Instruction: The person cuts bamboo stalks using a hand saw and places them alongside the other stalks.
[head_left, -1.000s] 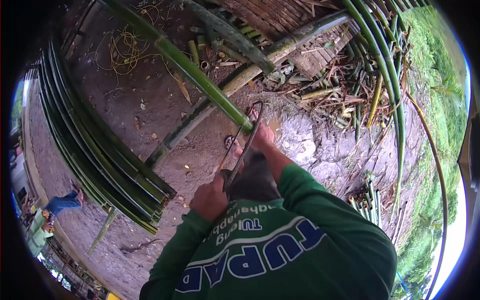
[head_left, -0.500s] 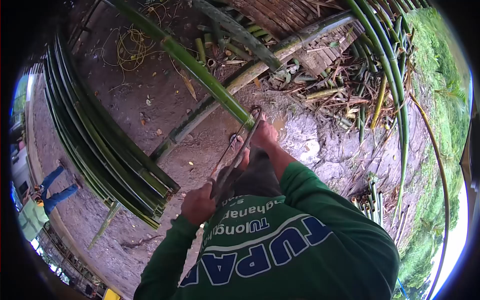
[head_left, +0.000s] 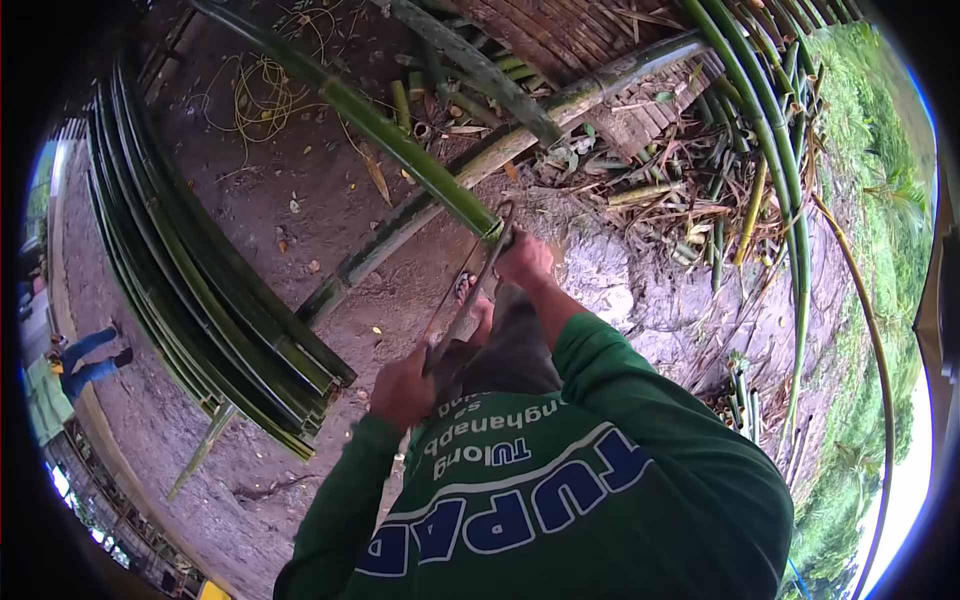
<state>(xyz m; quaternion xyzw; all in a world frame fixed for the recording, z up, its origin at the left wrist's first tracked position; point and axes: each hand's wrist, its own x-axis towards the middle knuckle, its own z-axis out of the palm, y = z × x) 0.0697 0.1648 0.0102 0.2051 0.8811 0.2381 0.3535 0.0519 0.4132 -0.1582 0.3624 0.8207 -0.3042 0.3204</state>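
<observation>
My left hand [head_left: 403, 385] is closed around the handle end of a bow saw [head_left: 470, 295], low in front of my waist. The saw's curved frame and thin blade slant up to the near end of a green bamboo pole [head_left: 410, 152], where the blade meets it. My right hand [head_left: 525, 258] is closed at that same end, just right of the saw. Its fingers are partly hidden, and they seem to grip the pole's tip. The pole rests across a thicker bamboo beam [head_left: 385, 240].
Long green bamboo poles [head_left: 215, 270] lie bundled at left. Bamboo offcuts [head_left: 680, 190] and dry scraps litter the ground upper right, beside a slatted bamboo panel [head_left: 535, 35]. Yellow cord [head_left: 265, 95] lies tangled upper left. A person in blue trousers [head_left: 92, 360] is at far left.
My left hand has pushed the saw slightly forward, away from my body. My right hand stays at the pole's end. The view has shifted slightly.
</observation>
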